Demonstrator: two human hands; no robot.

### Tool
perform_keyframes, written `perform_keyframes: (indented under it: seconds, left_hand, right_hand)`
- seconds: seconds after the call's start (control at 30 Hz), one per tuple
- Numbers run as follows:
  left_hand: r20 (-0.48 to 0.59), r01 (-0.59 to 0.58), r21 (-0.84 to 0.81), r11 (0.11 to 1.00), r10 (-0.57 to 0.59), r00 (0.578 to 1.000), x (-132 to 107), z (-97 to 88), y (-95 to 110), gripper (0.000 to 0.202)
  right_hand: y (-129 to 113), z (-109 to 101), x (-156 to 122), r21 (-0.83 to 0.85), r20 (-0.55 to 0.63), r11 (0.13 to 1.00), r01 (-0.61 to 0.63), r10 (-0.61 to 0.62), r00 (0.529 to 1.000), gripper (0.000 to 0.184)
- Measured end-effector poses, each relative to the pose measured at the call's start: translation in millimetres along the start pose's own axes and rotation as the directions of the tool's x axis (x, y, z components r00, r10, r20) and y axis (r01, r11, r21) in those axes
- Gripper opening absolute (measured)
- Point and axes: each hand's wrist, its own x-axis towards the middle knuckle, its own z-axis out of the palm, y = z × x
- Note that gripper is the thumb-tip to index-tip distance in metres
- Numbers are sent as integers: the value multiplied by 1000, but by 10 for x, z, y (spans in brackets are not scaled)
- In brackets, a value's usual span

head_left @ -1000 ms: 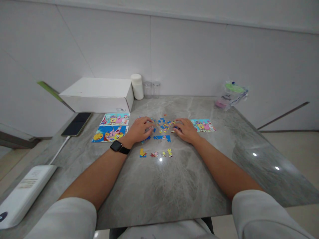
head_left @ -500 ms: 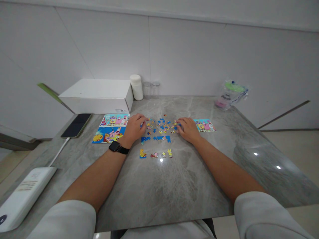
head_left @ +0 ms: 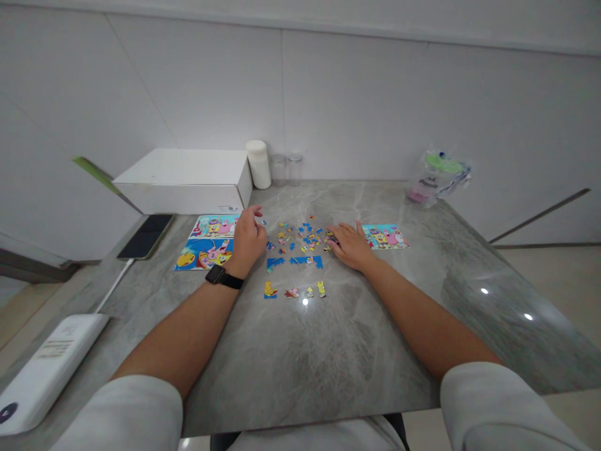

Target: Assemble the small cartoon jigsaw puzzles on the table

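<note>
Several small loose puzzle pieces [head_left: 300, 237] lie scattered in the middle of the grey marble table [head_left: 328, 351]. My left hand [head_left: 248, 241], with a black watch on the wrist, is lifted at the left edge of the scatter with its fingers curled; what they hold is too small to see. On the right edge of the scatter my right hand [head_left: 350, 244] lies flat, fingers stretched onto the pieces. A joined blue strip [head_left: 295, 262] and a short row of pieces [head_left: 293, 291] lie nearer to me. Two cartoon picture cards [head_left: 210, 242] are left of my left hand and another card [head_left: 384, 236] is right of my right hand.
A white box [head_left: 188, 178], a white jar [head_left: 259, 164] and two clear glasses [head_left: 286, 168] stand at the back. A dark phone [head_left: 145, 235] and a white device [head_left: 42, 369] with a cable lie at the left. A plastic bag [head_left: 436, 175] sits at the back right.
My left hand has drawn back to the left off the pieces and lifted, fingers curling. My right hand has stayed at the right edge, shifting only slightly.
</note>
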Motion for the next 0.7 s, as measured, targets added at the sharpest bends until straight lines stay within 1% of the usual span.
perform_keyframes:
  seconds: [0.1, 0.2, 0.33, 0.43, 0.5, 0.6, 0.63, 0.7]
  left_hand:
    - [-8, 34, 55, 998, -33, 999, 11, 9, -103, 66]
    - [44, 31, 137, 990, -37, 998, 3, 33, -215, 67]
    - [151, 6, 213, 977, -39, 988, -26, 80, -315, 54]
    - [226, 15, 248, 969, -73, 971, -28, 92, -318, 48]
    - [272, 32, 221, 975, -93, 958, -9, 81, -288, 46]
    - [310, 68, 94, 993, -94, 946, 44, 35, -223, 47]
    - [302, 84, 46, 995, -94, 949, 62, 12, -201, 48]
    - [250, 129, -21, 991, -119, 961, 93, -40, -166, 50]
  right_hand:
    - [59, 22, -8, 2, 3, 1000, -20, 20, 1000, 52]
    - [98, 27, -8, 5, -14, 1000, -16, 16, 1000, 52]
    - [83, 15, 3, 6, -14, 1000, 10, -10, 1000, 51]
    - [70, 0, 8, 19, -15, 1000, 20, -20, 1000, 50]
    - [71, -12, 5, 28, -14, 999, 26, -25, 1000, 49]
    - [81, -27, -7, 33, -17, 999, 33, -33, 999, 48]
    - [87, -29, -11, 36, -21, 999, 35, -35, 999, 48]
    - [99, -31, -18, 46, -31, 998, 42, -40, 999, 47]
